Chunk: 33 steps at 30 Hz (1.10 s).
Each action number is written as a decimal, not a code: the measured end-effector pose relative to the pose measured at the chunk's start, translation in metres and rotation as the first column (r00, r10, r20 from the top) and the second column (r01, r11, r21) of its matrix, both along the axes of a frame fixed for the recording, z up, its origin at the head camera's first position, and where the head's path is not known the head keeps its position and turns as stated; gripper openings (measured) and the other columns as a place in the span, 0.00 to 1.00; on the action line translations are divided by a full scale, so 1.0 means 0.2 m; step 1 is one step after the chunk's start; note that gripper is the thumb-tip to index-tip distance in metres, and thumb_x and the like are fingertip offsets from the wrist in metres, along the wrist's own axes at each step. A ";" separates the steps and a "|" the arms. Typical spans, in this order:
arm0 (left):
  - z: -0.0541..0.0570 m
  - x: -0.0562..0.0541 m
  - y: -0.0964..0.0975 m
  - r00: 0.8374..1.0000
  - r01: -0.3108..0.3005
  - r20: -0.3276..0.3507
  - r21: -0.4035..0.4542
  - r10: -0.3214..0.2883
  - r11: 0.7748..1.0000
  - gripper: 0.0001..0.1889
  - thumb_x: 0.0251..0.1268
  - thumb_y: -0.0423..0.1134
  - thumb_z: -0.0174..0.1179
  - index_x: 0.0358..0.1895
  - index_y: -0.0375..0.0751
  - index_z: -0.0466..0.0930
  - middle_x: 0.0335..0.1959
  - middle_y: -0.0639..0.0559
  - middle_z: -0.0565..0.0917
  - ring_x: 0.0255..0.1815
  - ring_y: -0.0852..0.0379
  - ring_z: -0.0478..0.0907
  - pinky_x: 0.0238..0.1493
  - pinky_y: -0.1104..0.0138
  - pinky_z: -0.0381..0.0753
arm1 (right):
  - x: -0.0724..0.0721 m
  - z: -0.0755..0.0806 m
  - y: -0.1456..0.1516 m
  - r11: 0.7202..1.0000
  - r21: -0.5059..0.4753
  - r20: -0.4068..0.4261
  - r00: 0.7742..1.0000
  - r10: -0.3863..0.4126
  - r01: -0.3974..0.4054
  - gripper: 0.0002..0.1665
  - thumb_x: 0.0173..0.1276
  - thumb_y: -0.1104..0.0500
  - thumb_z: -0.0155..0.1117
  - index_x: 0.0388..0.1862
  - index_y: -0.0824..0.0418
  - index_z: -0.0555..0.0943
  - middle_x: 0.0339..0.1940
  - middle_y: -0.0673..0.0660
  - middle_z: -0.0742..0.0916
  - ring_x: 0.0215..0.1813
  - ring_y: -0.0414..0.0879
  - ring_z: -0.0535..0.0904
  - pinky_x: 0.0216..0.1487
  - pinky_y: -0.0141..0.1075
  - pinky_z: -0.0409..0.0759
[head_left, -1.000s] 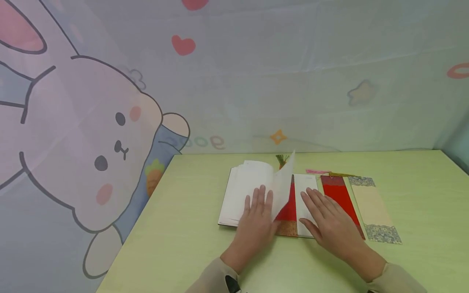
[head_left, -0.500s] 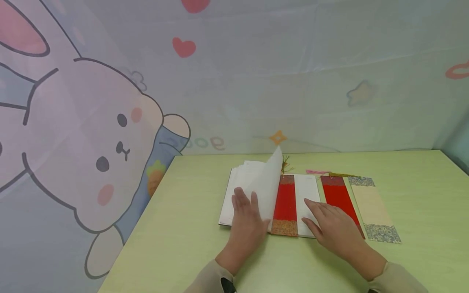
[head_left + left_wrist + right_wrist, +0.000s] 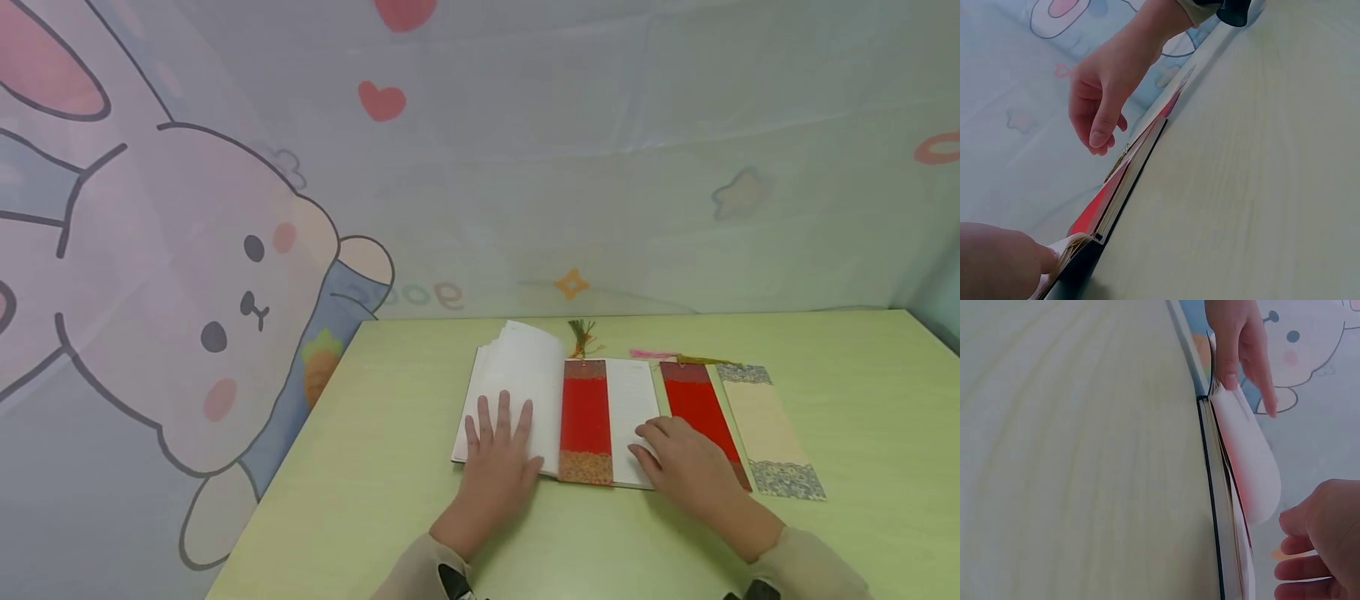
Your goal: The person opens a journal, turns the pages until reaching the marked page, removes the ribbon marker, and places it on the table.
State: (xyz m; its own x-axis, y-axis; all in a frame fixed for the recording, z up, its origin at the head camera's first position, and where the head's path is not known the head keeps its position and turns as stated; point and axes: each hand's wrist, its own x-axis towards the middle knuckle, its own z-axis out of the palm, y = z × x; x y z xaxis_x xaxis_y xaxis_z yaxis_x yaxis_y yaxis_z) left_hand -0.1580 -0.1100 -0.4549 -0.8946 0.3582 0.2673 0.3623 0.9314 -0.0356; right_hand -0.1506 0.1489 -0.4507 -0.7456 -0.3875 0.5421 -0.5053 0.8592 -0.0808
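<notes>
An open book [image 3: 525, 354] with white pages lies on the table. My left hand [image 3: 495, 471] rests on its left page, fingers straight and spread. Along the fold, on the right page, lies a red bookmark [image 3: 585, 417] with gold patterned ends, its green and orange tassel [image 3: 580, 335] sticking out past the top. My right hand [image 3: 690, 467] hovers by the right page's outer edge, fingers loosely bent and holding nothing; the left wrist view shows this right hand [image 3: 1100, 97] above the book. It partly covers a second red bookmark [image 3: 701, 412] beside the book.
To the far right lies a cream bookmark [image 3: 765, 425] with blue-grey patterned ends. A pink tassel [image 3: 651, 354] and an olive tassel [image 3: 701, 360] lie behind the book and bookmarks. A printed cloth backdrop [image 3: 525, 192] with a rabbit rises behind the pale green table [image 3: 360, 467].
The raised page has gone over to the left and now lies under my left hand, uncovering the red bookmark. My left hand moved left and spread flat; my right fingers bent and drew back slightly.
</notes>
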 end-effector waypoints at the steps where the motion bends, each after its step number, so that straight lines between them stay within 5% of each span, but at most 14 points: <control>1: 0.00 0.00 0.00 1.000 0.003 0.026 0.007 -0.003 1.000 0.35 0.67 0.53 0.49 0.73 0.45 0.50 0.73 0.37 0.47 0.71 0.31 0.37 0.65 0.41 0.45 | -0.01 0.00 0.00 1.000 -0.001 0.005 1.000 -0.004 0.004 0.15 0.52 0.57 0.73 0.36 0.63 0.83 0.34 0.58 0.83 0.37 0.51 0.79 0.35 0.41 0.81; 11: -0.03 0.00 -0.04 0.970 -0.021 0.242 0.122 -0.009 0.992 0.31 0.73 0.53 0.39 0.73 0.43 0.50 0.73 0.42 0.53 0.71 0.36 0.44 0.65 0.43 0.49 | -0.08 0.00 -0.05 0.994 -0.065 0.227 0.971 -0.069 0.085 0.09 0.55 0.59 0.71 0.33 0.60 0.82 0.30 0.55 0.79 0.34 0.48 0.73 0.34 0.38 0.79; 17: -0.06 0.00 -0.05 0.935 -0.061 0.355 0.149 0.004 0.987 0.31 0.73 0.54 0.36 0.73 0.43 0.49 0.73 0.43 0.51 0.72 0.38 0.43 0.66 0.44 0.47 | -0.14 0.01 -0.09 0.983 -0.087 0.430 0.896 -0.107 0.160 0.10 0.59 0.57 0.67 0.37 0.61 0.81 0.31 0.55 0.78 0.33 0.47 0.72 0.34 0.39 0.78; 25: -0.06 0.00 -0.05 0.926 -0.074 0.376 0.115 0.025 0.991 0.32 0.73 0.55 0.38 0.73 0.43 0.51 0.73 0.43 0.53 0.72 0.39 0.44 0.66 0.44 0.48 | -0.21 0.03 -0.10 0.966 -0.167 0.545 0.835 -0.075 0.195 0.09 0.61 0.58 0.64 0.36 0.63 0.78 0.28 0.54 0.77 0.29 0.46 0.69 0.29 0.35 0.74; 33: -0.05 -0.01 -0.04 0.922 -0.085 0.384 0.077 0.049 0.993 0.32 0.72 0.55 0.40 0.72 0.43 0.53 0.72 0.42 0.54 0.72 0.39 0.46 0.65 0.44 0.50 | -0.28 0.06 -0.11 0.933 -0.237 0.703 0.711 -0.028 0.271 0.12 0.64 0.56 0.60 0.34 0.65 0.77 0.21 0.53 0.77 0.25 0.45 0.70 0.25 0.34 0.70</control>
